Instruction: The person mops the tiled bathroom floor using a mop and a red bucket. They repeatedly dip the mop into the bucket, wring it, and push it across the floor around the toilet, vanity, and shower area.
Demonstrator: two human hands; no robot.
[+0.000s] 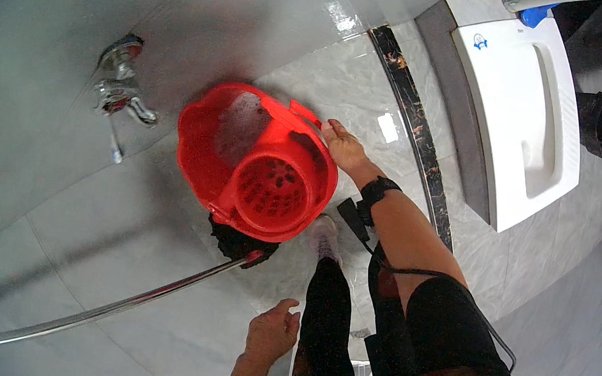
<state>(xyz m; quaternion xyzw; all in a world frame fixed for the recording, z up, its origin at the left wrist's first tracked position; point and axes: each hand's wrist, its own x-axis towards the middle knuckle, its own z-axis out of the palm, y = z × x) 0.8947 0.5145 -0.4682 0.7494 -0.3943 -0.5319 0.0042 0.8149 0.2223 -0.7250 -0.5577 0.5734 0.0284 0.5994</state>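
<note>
A red mop bucket [197, 139] with foamy water [241, 129] in its basin sits on the tiled floor. Its round wringer basket [274, 189], full of drain slots, is on the side nearer me. My right hand [344, 150] grips the bucket's right rim, its fingertips partly hidden there. Lower down, my left hand [272, 329] hangs apart from the bucket, holding nothing, fingers loosely bent with a gap between thumb and fingers. Against the bucket's near side lies a dark mop head [241, 245], its metal pole [110, 309] stretching to the lower left.
A chrome tap [119, 85] juts from the grey wall at left. To the right, a white squat toilet [496, 154] is set on a raised step, behind a dark marble threshold strip [418, 128]. A black bin [596, 123] stands beyond it. My shoe [325, 237] is close to the bucket.
</note>
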